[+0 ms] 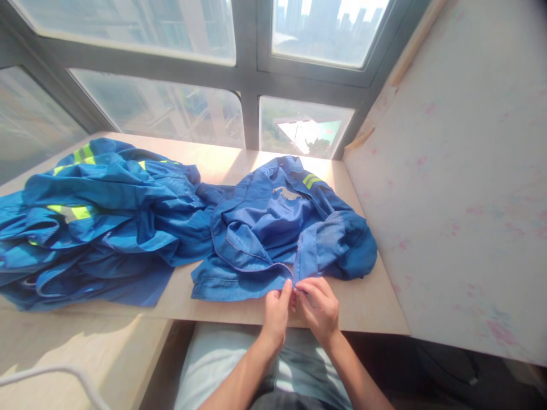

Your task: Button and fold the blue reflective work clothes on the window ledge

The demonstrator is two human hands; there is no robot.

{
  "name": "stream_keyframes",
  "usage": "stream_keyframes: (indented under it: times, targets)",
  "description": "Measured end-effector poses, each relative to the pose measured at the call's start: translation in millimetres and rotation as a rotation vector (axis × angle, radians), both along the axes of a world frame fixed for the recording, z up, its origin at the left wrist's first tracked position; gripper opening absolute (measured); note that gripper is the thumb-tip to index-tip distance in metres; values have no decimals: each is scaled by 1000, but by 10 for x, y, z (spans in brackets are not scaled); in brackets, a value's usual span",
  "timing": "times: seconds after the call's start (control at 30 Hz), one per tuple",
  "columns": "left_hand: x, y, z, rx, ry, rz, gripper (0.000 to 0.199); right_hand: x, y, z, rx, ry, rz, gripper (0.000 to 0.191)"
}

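Note:
A blue work jacket (273, 222) with yellow reflective stripes on its shoulder lies spread open on the wooden surface in front of me. Its zipper (260, 267) curves down along the front edge to the bottom hem. My left hand (277, 307) pinches the left zipper edge at the hem, thumb on top. Close beside it, my right hand (318, 304) pinches the lower end of the right front edge. The fingertips of both hands almost meet, and the zipper's end pieces between them are too small to make out.
Several more blue garments with yellow stripes lie in a heap (106, 216) on the left. Windows (188, 108) rise behind the wooden surface (363, 313), and a floral-papered wall (461, 188) bounds it on the right. A white cable (55, 373) crosses the lower left.

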State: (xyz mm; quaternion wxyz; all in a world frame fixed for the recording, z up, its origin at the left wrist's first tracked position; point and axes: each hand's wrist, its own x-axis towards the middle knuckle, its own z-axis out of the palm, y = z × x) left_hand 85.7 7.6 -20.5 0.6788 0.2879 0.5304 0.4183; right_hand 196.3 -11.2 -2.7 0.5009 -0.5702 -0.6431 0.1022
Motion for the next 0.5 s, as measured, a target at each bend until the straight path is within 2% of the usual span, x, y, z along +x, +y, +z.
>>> stream_keyframes:
  times: [0.2,0.4,0.5]
  targets:
    - [-54,-33,-110,25,119,-73,62,8,-19,-50,-22,24,28,20]
    - [-119,-39,-100,50,142,-159,57,197,51,-1,-182,48,276,14]
    - [-135,-47,-86,111,187,-203,51,250,80,29,-182,-9,276,16]
